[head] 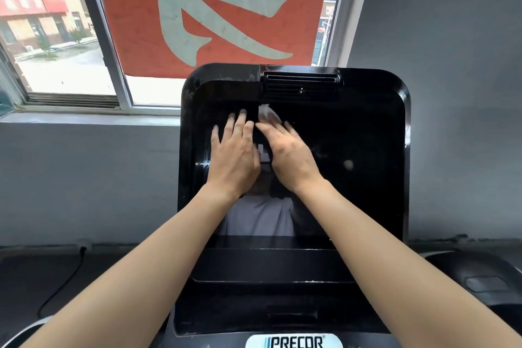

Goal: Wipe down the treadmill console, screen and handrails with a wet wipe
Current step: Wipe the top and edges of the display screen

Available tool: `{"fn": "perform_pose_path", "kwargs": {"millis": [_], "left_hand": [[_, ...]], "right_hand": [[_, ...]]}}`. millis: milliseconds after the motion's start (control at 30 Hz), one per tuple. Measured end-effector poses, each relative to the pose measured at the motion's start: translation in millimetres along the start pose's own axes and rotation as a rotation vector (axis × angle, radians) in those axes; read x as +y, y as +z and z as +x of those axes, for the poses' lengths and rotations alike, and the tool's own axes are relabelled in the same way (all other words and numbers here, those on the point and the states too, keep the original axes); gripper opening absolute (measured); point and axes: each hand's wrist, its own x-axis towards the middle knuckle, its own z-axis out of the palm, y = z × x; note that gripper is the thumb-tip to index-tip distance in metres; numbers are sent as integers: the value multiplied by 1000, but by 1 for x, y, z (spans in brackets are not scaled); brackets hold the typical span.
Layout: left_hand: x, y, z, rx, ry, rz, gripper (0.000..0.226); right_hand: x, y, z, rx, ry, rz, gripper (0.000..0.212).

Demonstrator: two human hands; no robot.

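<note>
We see both bare forearms reaching straight forward and converging at the upper middle of the tall glossy black treadmill screen (353,150). The left hand (234,152) lies flat on the glass, palm down, its fingers straight and slightly fanned, holding nothing. The right hand (288,150) sits just beside it, angled up and to the left, so that its fingertips come close to the left hand's. Its fingers are also straight and press a crumpled white wet wipe (268,113) against the screen. Only the wipe's upper edge shows, beyond those fingertips and just below the ribbed black vent grille (300,83).

A rounded, shiny black console frame (406,110) surrounds the screen, and we notice pale smears along its left edge. The glass mirrors a grey shirt (260,217) between the forearms. Below the screen runs a stepped black ledge (268,265) with specks of dust along its edges, and under that a white oval badge reading PRECOR (295,342).

Behind the console stands a matte grey wall (437,22) with a metal-framed window (124,79). A red banner with a large pale character (211,8) covers much of the glass. A tan brick building (36,0) and a street show through the left pane. A thin black cable (62,285) curves down at lower left.
</note>
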Motion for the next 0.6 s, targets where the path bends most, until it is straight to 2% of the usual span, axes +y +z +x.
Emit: {"fn": "perform_pose_path", "kwargs": {"millis": [67, 167, 267, 333, 467, 533, 600], "left_hand": [[-3, -1, -1, -1, 14, -3, 56], [-5, -4, -1, -2, 26, -18, 54], [-10, -8, -3, -6, 48, -13, 55], [-16, -11, -6, -6, 54, 11, 55], [-35, -15, -19, 25, -7, 39, 56], [-48, -19, -27, 50, -49, 55, 54], [-61, -21, -36, 71, -61, 75, 55]], "right_hand": [[9, -6, -2, 70, 90, -39, 54], [16, -8, -3, 211, 325, -31, 59], [1, -1, 2, 248, 438, 50, 59], [-16, 4, 8, 179, 362, 93, 57], [-43, 20, 12, -32, -19, 105, 53], [-43, 21, 17, -70, -73, 87, 58], [-40, 21, 21, -34, -41, 59, 60]]}}
